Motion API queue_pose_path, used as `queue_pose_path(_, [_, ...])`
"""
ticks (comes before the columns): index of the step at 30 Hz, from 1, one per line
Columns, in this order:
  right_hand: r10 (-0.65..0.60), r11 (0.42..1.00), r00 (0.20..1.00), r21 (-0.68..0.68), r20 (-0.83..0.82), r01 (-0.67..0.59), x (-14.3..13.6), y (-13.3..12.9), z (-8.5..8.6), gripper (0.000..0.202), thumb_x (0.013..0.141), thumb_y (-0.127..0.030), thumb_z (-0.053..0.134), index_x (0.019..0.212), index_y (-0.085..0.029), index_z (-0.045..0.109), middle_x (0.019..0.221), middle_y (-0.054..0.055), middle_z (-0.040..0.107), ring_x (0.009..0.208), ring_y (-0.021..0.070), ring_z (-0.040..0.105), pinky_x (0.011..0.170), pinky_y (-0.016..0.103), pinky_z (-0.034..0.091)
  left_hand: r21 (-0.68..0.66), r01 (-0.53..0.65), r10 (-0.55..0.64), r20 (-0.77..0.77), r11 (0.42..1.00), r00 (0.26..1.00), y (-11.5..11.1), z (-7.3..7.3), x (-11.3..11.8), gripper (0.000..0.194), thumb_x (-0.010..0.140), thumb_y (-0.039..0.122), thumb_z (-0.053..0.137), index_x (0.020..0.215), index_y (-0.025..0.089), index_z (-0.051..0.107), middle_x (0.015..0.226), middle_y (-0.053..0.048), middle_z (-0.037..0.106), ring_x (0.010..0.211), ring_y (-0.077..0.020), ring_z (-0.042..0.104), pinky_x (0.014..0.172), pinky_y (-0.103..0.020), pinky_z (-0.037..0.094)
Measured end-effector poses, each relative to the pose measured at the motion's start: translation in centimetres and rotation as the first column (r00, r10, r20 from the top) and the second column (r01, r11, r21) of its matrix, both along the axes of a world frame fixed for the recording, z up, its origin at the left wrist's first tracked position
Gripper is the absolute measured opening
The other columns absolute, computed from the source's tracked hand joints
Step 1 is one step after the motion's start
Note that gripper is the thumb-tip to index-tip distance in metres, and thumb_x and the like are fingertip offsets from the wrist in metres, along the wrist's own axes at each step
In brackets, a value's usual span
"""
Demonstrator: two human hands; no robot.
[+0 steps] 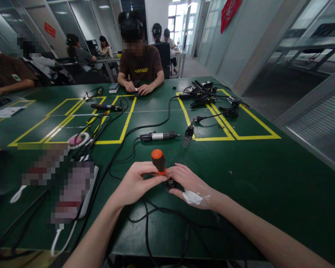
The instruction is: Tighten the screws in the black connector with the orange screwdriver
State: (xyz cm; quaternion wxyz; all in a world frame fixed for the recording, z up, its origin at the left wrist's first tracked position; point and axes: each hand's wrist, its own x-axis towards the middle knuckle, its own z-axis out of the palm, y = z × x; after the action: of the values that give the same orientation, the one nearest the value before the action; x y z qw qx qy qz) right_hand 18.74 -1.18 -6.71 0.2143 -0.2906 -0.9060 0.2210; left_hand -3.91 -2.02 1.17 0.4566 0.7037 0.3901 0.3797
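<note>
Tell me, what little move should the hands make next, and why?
Perhaps tilt the orange-topped tool slightly while the right hand steadies the black piece: the tool's tip is hidden, so I can't see whether it touches anything.

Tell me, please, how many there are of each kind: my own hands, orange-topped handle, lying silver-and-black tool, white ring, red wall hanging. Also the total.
Own hands: 2 (left hand, right hand)
Orange-topped handle: 1
Lying silver-and-black tool: 1
White ring: 1
Red wall hangings: 2 (left hanging, right hanging)
Total: 7
</note>
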Motion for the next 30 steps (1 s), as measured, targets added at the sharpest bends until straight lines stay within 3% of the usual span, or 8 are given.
queue_pose_path(3, [-0.01,1.0,1.0,0.002,0.004,0.01,-0.1,0.0,0.1,0.031,0.096,-0.025,0.066,0.126,-0.018,0.06,0.129,0.015,0.069,0.127,0.0291,0.061,0.12,0.062,0.035,0.005,-0.031,0.031,0.056,1.0,0.998,0.0,-0.3,0.4,0.011,0.081,0.025,0.082,0.076,0.015,0.08,0.082,-0.008,0.077,0.078,-0.0178,0.07,0.076,-0.028,0.056])
queue_pose_path(11, [-0.01,0.999,1.0,0.045,-0.005,0.01,-0.1,0.0,-0.1,0.029,0.099,-0.028,0.064,0.125,-0.016,0.059,0.129,0.017,0.069,0.126,0.0287,0.062,0.119,0.061,0.038,-0.051,-0.138,0.144,0.141,0.989,0.979,0.0,-2.1,1.5,0.034,0.074,0.034,0.088,0.066,0.014,0.062,0.073,-0.002,0.065,0.068,-0.0118,0.058,0.067,-0.025,0.049])
queue_pose_path(18, [-0.001,0.999,1.0,0.047,0.01,0.0,-0.1,0.1,0.0,0.03,0.099,-0.029,0.064,0.125,-0.016,0.06,0.129,0.017,0.069,0.127,0.0282,0.061,0.119,0.059,0.04,-0.256,-0.062,0.127,0.242,0.965,0.962,0.0,-1.3,2.1,0.04,0.067,0.036,0.092,0.071,0.015,0.058,0.07,0.001,0.063,0.054,-0.0078,0.055,0.052,-0.021,0.047])
queue_pose_path(25, [-0.01,0.999,1.0,0.047,-0.001,0.01,-0.1,0.1,-0.1,0.035,0.097,-0.027,0.065,0.129,-0.017,0.059,0.128,0.017,0.069,0.128,0.0293,0.061,0.118,0.06,0.04,-0.259,0.009,0.06,0.258,0.966,0.964,-0.1,-1.1,1.2,0.036,0.078,0.042,0.085,0.092,0.011,0.074,0.077,-0.007,0.074,0.062,-0.0127,0.065,0.066,-0.026,0.056])
queue_pose_path(30, [-0.006,0.999,1.0,0.036,0.003,0.006,-0.1,0.1,0.3,0.03,0.097,-0.026,0.065,0.126,-0.018,0.06,0.126,0.015,0.07,0.128,0.0283,0.062,0.118,0.059,0.04,-0.247,0.01,0.05,0.235,0.969,0.971,-0.1,-0.9,0.9,0.035,0.081,0.045,0.082,0.082,0.011,0.075,0.073,-0.007,0.073,0.064,-0.0148,0.066,0.069,-0.029,0.057])
